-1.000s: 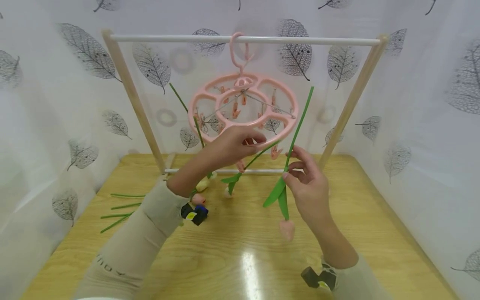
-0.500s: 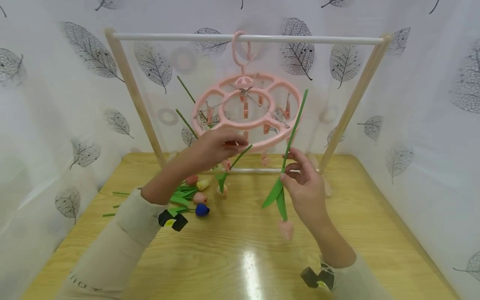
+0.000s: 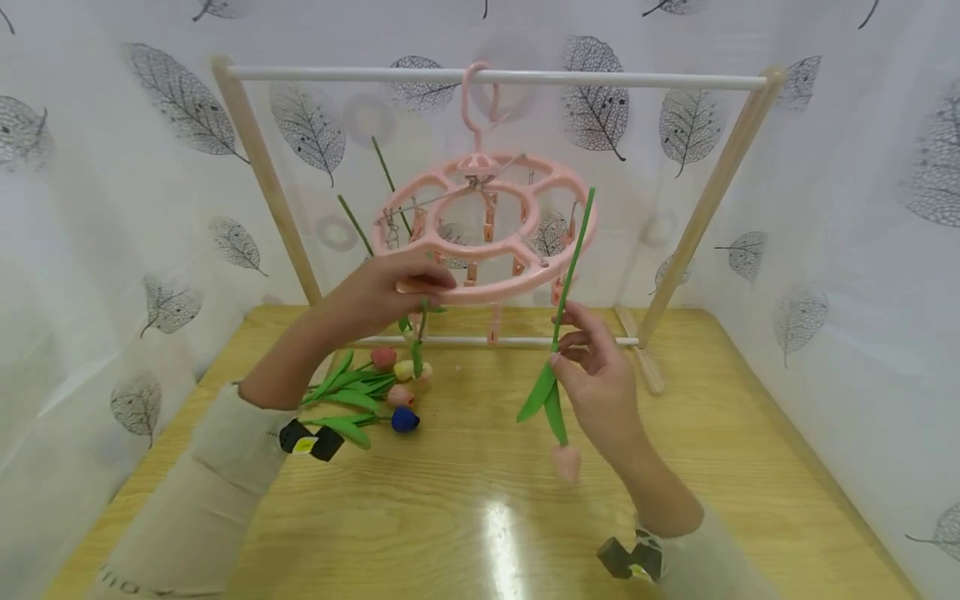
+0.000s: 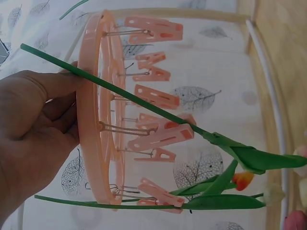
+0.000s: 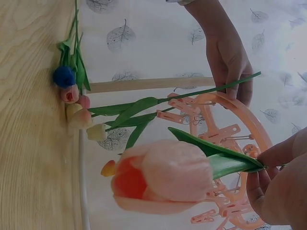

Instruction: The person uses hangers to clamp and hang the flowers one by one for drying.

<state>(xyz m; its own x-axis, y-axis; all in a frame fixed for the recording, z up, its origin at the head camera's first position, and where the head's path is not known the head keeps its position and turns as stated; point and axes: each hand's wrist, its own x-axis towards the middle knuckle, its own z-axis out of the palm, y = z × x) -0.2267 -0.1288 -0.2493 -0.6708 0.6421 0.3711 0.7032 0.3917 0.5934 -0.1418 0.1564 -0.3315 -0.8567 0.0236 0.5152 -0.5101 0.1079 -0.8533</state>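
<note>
Already some hanging flowers (image 4: 223, 201) are up (loose ones (image 3: 356, 398) seem to wait lower left), left hand (image 3: 375, 287) gripping the ring (image 3: 491, 292), right hand (image 3: 606, 387) pinching a tulip (image 3: 567, 463).

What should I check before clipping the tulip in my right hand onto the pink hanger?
1. Hook of the pink hanger over the white rail: ok.
2. Left hand gripping the hanger: ok.
3. Right hand pinching the pink tulip by its stem: ok.
4. Free clip: ok; one hangs with nothing in it.
5. Clip pressed open for the stem: not ok; neither hand is on one.
6. Hanging tulips clipped firmly: cannot tell from these views.
</note>
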